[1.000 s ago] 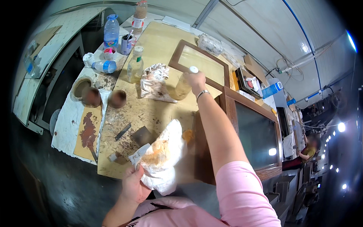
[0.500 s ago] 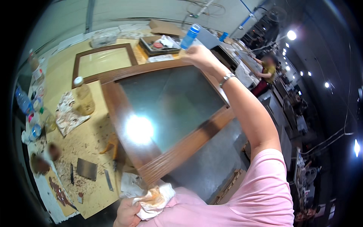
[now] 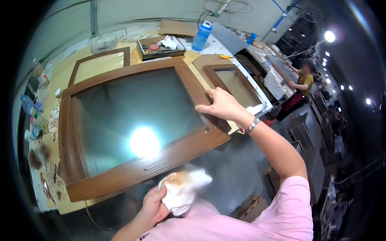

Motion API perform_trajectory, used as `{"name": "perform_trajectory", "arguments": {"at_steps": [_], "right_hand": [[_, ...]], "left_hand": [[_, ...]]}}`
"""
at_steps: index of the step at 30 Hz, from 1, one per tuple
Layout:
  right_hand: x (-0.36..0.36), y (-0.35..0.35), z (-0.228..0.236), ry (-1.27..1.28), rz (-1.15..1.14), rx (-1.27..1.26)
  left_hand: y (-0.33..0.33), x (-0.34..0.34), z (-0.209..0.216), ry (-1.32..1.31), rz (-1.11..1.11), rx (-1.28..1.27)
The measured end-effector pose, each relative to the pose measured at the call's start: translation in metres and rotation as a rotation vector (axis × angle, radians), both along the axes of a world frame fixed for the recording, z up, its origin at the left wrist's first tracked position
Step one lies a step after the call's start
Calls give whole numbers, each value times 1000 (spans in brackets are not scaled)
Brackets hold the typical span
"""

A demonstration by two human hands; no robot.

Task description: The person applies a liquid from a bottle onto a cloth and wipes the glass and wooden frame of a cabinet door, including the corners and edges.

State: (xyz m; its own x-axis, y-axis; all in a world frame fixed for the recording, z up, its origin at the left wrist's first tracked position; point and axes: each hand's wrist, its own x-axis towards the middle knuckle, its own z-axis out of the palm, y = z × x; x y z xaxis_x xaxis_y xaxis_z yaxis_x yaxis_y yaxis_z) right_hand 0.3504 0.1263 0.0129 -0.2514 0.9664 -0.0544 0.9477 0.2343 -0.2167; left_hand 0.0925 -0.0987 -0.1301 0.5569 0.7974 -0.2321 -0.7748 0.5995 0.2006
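A brown wooden frame [image 3: 169,158] with a dark glass panel [image 3: 128,104] lies over the workbench, its near edge jutting past the bench toward me. A bright lamp reflects in the glass. My left hand [image 3: 155,205] grips a crumpled white cloth [image 3: 179,197] with orange-brown stains, held in front of me, apart from the frame's near rail. Above the frame's right side is my right hand [image 3: 223,105], fingers apart and nothing in it. Its thumb points over the glass; whether it touches the wood I cannot tell.
Behind the frame are a smaller frame [image 3: 75,71], a tray [image 3: 141,51] and a blue bottle [image 3: 201,37]. Another narrow frame [image 3: 213,73] lies to the right. Several bottles [image 3: 29,105] line the left edge. A person [image 3: 303,82] works farther right.
The large frame has swung round and come down to the left, covering the tools and yellowish bottle. My right hand has left its far corner. My left hand has risen with the cloth.
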Motion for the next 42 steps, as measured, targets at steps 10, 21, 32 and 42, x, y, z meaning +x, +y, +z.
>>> {"name": "perform_trajectory", "arguments": {"at_steps": [10,21,32,42], "right_hand": [[39,-70,-26,436,777,184],[32,-127,-75,608,657,527],[10,-171,-73,651,568,524],[11,-171,-75,652,524,517]], "left_hand": [[5,76,14,89,362,-8],[-2,95,-3,21,422,-32],[10,123,-22,-37,198,-106],[14,128,-58,-87,169,-133]]}}
